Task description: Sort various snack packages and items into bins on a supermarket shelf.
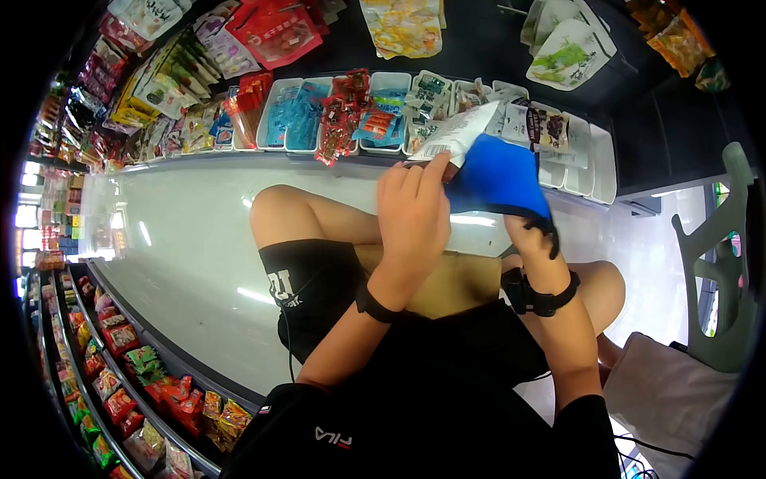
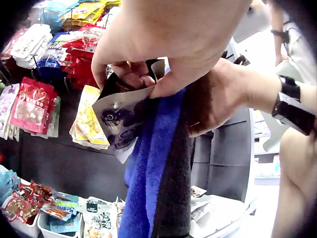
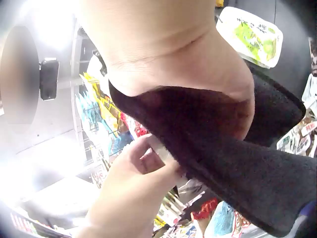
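My left hand [image 1: 415, 207] pinches the top edge of a snack pouch [image 2: 124, 119], light-coloured with dark fruit pictures on it. In the head view the pouch [image 1: 463, 132] tilts out over the shelf trays, its white printed side up. A cloth [image 1: 499, 176], blue on one face and black on the other, lies right against the pouch. My right hand [image 2: 218, 94] holds this cloth from behind, its fingers mostly hidden in the folds. In the right wrist view the black face [image 3: 233, 153] of the cloth hangs below my right hand [image 3: 183, 59].
White trays [image 1: 602, 164] of small snack packs line the shelf ahead, below hanging pouches [image 1: 403, 28]. A tan box-like piece [image 1: 455, 287] sits between my legs. Curved shelves of snacks [image 1: 120, 335] stand at the left, a grey-green chair [image 1: 710, 263] at the right.
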The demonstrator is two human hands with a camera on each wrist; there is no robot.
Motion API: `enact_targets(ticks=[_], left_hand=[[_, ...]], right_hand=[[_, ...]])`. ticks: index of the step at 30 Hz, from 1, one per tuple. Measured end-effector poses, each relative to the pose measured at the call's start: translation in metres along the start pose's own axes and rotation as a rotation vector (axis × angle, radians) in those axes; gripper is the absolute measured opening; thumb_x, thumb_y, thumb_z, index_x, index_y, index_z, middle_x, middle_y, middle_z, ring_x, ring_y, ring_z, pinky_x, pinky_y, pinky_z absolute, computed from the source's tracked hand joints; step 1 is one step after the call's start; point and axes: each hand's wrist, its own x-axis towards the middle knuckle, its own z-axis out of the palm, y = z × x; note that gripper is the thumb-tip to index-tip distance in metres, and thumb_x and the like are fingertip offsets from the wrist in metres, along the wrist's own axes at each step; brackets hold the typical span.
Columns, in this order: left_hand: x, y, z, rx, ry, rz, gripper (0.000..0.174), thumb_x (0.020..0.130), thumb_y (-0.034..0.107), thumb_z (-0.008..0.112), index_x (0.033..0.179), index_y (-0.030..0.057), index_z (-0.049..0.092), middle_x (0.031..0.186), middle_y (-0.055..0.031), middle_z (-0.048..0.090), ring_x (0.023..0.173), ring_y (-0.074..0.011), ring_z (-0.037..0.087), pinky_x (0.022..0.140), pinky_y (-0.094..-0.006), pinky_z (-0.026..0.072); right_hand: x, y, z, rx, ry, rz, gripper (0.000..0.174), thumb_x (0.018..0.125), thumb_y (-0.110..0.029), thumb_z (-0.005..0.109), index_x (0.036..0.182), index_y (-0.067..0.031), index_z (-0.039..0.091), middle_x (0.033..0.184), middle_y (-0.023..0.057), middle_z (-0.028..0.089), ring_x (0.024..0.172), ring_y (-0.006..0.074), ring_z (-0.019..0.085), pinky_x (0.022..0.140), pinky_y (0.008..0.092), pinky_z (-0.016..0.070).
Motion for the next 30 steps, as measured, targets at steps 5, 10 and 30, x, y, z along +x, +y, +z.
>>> enact_targets(ticks=[5, 10, 30], left_hand=[[-0.009, 0.007, 0.005, -0.067, -0.12, -0.019, 0.056, 0.073, -0.01, 0.066, 0.128, -0.0003, 0.06, 0.089, -0.0109, 0.059, 0.09, -0.0349, 0.056, 0.106, -0.0509, 0.0428], [-0.009, 0.003, 0.008, -0.141, -0.101, -0.012, 0.064, 0.072, -0.012, 0.066, 0.134, -0.0015, 0.058, 0.094, -0.0106, 0.062, 0.088, -0.0314, 0.056, 0.105, -0.0495, 0.0453], [0.003, 0.004, -0.002, -0.092, -0.044, 0.071, 0.059, 0.074, -0.01, 0.064, 0.133, -0.0008, 0.062, 0.084, -0.011, 0.054, 0.087, -0.0313, 0.055, 0.103, -0.0498, 0.0465]], right_hand=[[-0.013, 0.04, 0.027, 0.128, 0.032, -0.069, 0.032, 0.103, -0.03, 0.061, 0.121, -0.0032, 0.067, 0.122, 0.0129, 0.066, 0.114, 0.0279, 0.063, 0.097, 0.0364, 0.0505], [-0.007, 0.033, 0.012, 0.677, -0.034, 0.349, 0.036, 0.098, -0.021, 0.07, 0.127, -0.0013, 0.062, 0.123, 0.0093, 0.065, 0.11, 0.0179, 0.062, 0.097, 0.0323, 0.0502], [-0.017, 0.022, -0.014, 0.608, -0.09, 0.527, 0.044, 0.099, -0.023, 0.066, 0.136, -0.0002, 0.058, 0.134, 0.0142, 0.063, 0.124, 0.0243, 0.06, 0.107, 0.0368, 0.0464]])
